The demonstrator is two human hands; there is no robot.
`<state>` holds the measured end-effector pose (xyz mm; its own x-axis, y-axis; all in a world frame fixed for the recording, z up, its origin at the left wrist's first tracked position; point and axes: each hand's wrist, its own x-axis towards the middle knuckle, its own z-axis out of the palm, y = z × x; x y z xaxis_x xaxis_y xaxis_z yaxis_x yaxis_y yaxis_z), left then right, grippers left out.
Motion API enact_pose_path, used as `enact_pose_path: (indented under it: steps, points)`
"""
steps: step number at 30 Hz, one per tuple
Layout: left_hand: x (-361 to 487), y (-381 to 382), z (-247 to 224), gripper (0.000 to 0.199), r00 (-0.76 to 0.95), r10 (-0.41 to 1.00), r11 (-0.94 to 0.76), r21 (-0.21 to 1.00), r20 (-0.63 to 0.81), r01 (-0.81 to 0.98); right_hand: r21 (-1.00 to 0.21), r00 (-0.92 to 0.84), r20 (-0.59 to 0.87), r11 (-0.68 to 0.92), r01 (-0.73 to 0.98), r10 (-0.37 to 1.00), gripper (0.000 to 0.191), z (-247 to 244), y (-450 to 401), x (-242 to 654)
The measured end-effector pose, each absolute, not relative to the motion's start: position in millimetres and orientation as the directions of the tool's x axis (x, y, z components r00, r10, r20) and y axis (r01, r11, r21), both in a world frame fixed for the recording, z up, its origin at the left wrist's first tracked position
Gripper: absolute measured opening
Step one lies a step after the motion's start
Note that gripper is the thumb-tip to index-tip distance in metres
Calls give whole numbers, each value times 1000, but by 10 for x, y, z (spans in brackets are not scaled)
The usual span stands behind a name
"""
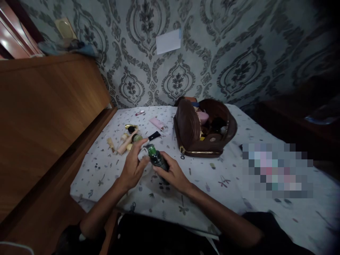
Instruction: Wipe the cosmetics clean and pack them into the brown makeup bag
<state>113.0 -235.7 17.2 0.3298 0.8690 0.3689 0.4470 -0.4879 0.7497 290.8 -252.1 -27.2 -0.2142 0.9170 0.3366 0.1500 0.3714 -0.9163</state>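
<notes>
A dark green bottle [159,161] with a brighter green top is tilted above the table, its top pointing up and left. My right hand [174,173] is wrapped round the bottle's body. Bunched in my left hand [132,164] is a pale cloth or tissue [143,153], held right beside the green top; I cannot tell whether they touch. Just behind my left hand lie a wooden-handled brush [127,142], small jars [124,137] and a dark blue tube [154,136]. A brown zip bag [202,132] stands unzipped to the right, with a pink item and other things inside.
A pink tube [157,124] and a small red-and-white item [139,113] lie farther back on the patterned tablecloth [106,170]. At the right is a blurred-out patch. A wooden panel [50,117] borders the left; a patterned wall stands behind.
</notes>
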Motion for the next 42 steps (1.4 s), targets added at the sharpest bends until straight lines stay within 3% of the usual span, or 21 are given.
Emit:
enact_pose_path:
  steps: [3, 7, 11, 16, 19, 23, 25, 28, 32, 35, 42]
  points:
    - [1152, -2298, 232, 40, 463, 761, -648, 518, 454, 558, -917, -242, 317, 362, 170, 917, 28, -281, -2526, 2909]
    - [1158, -2228, 284, 26, 525, 758, -652, 432, 388, 623, -913, -283, 299, 360, 194, 911, 26, -306, -2522, 2927]
    - [1183, -2225, 388, 32, 507, 799, -600, 495, 324, 628, -884, -339, 296, 390, 256, 893, 25, -297, -2538, 2964]
    - [1336, -2302, 495, 43, 412, 889, -416, 732, 201, 540, -848, -357, 247, 380, 371, 901, 33, -237, -2594, 3039]
    - [1474, -2314, 495, 43, 358, 918, -339, 808, 172, 482, -852, -343, 268, 388, 351, 900, 40, -191, -2619, 3162]
    - [1639, -2239, 382, 39, 273, 925, -369, 796, 264, 481, -892, -277, 388, 433, 127, 879, 41, 35, -2684, 3548]
    - [1706, -2182, 275, 40, 274, 932, -348, 800, 238, 488, -886, -163, 443, 458, 66, 881, 38, 262, -2730, 3835]
    - [1786, -2097, 81, 42, 299, 940, -301, 804, 162, 512, -910, -35, 413, 414, 7, 910, 32, 683, -2738, 4311]
    - [1846, -2002, -167, 43, 383, 913, -350, 749, 139, 562, -818, 134, 563, 528, 228, 815, 39, 1122, -2465, 4857]
    - [1862, -1969, -312, 44, 335, 932, -326, 730, 140, 601, -725, 144, 659, 574, 380, 738, 41, 1204, -2071, 5100]
    - [1879, -1948, -425, 42, 241, 961, -259, 738, 133, 623, -714, -17, 577, 514, 475, 817, 33, 894, -1324, 5078]
